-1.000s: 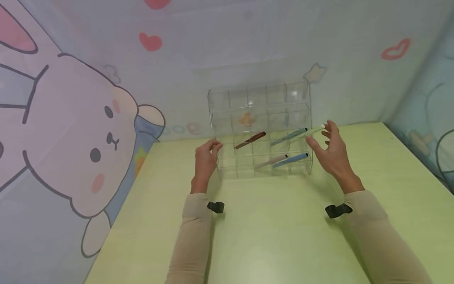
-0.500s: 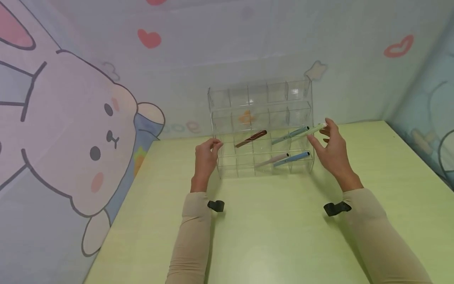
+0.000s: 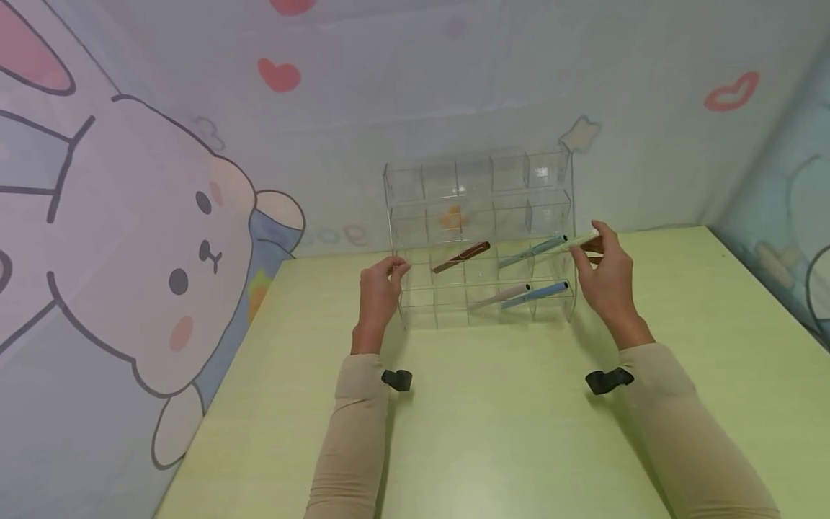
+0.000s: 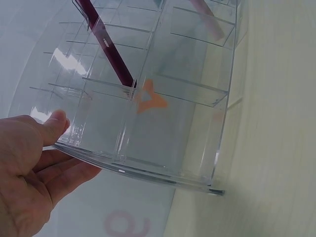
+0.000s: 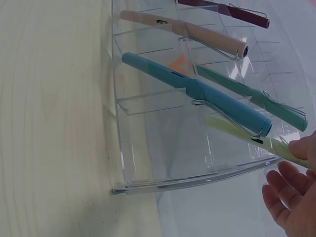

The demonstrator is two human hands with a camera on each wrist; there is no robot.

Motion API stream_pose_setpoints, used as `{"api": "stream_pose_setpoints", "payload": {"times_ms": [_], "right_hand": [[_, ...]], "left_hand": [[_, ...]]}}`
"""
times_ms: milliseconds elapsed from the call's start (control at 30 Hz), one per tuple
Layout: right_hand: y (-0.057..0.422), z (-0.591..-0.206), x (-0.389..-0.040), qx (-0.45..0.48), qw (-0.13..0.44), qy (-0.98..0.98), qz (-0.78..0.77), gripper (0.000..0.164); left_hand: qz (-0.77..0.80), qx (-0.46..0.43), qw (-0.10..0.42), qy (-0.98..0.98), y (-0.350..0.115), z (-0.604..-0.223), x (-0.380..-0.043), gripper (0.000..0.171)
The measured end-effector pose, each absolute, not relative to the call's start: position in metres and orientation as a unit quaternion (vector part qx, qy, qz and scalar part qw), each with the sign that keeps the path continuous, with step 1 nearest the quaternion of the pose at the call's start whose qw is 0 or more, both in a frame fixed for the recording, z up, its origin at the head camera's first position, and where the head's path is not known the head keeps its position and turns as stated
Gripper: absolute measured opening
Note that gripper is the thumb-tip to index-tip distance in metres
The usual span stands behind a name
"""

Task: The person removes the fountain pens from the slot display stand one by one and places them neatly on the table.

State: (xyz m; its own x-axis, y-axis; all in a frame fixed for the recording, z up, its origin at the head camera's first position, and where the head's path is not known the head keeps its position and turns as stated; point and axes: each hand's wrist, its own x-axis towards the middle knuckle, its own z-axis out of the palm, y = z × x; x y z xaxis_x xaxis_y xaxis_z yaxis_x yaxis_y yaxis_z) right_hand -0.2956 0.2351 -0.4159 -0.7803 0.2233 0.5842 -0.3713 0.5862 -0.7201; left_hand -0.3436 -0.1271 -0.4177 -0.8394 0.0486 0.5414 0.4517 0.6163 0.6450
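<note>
A clear acrylic pen rack with rows of small compartments stands on the table. My left hand grips its left side panel, thumb on one face and fingers on the other, as the left wrist view shows. In my right hand, thumb and fingers pinch the capped end of a pale green pen, whose other end lies in the rack's right end compartment. Beside it rests a teal-green pen. A dark red pen lies farther left in the same row. Below are a pale pink pen and a blue pen.
The pale yellow-green table runs up to a cloth backdrop printed with a rabbit and hearts, close behind the rack. Another printed cloth hangs on the right. Small black cameras sit at both wrists.
My right thumb has shifted a little along the pale green pen, and the right wrist has moved slightly left. The left hand keeps its grip on the rack, and the other pens stay put.
</note>
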Motion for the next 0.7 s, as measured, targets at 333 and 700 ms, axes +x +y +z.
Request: {"api": "stream_pose_setpoints", "payload": {"times_ms": [333,700], "right_hand": [[0.2342,-0.4188,-0.3024,0.011,0.332,-0.817,0.472,0.038],[0.2335,-0.4131,-0.2996,0.002,0.309,-0.820,0.481,0.038]], "left_hand": [[-0.409,-0.148,0.255,-0.863,-0.1273,-0.4199,-0.3454,0.018],[-0.414,-0.144,0.254,-0.862,-0.1282,-0.4199,-0.3450,0.019]]}}
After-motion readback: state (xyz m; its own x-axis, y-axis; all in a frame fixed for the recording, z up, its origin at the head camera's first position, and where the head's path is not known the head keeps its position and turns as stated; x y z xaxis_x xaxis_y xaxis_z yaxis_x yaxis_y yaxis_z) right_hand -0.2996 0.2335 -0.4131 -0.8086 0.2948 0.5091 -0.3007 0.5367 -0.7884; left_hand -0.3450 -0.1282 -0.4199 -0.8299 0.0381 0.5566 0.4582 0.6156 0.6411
